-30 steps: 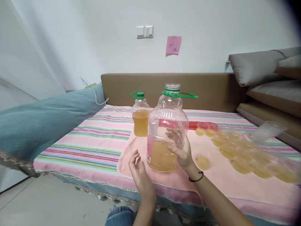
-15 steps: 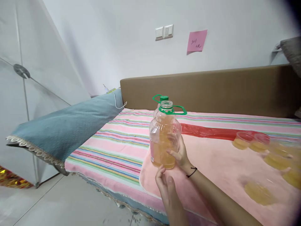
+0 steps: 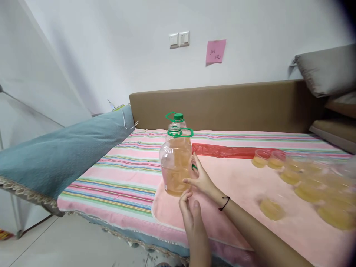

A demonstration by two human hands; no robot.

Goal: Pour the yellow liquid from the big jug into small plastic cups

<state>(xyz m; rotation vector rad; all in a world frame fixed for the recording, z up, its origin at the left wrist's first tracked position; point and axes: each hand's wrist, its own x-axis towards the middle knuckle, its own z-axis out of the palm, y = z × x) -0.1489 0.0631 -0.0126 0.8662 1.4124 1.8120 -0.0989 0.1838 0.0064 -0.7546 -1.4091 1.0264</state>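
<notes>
An uncapped clear plastic jug (image 3: pixel 175 170) with amber liquid and a green neck handle stands upright on the pink mat (image 3: pixel 233 185). Right behind it, partly hidden, is a second jug with a green cap (image 3: pixel 178 116). My right hand (image 3: pixel 198 180), a dark cord at its wrist, is beside the open jug's right side, fingers spread and thumb near its lower wall. Near the jug's base, my left hand (image 3: pixel 191 213) has loosely bent fingers apart and holds nothing. A small green piece (image 3: pixel 194 167) shows past my right fingers, partly hidden.
Several clear cups (image 3: pixel 311 189) of yellow liquid stand on the right of the mat, with one cup (image 3: pixel 272 209) apart. A red plastic strip (image 3: pixel 222 150) lies behind the mat. The brown backrest (image 3: pixel 222 107) and a blue covered armrest (image 3: pixel 83 141) border the striped cloth (image 3: pixel 125 178).
The view has turned right, so things appear farther left. My right hand has loosened from the jug's side and drawn slightly away. My left hand stays near the base.
</notes>
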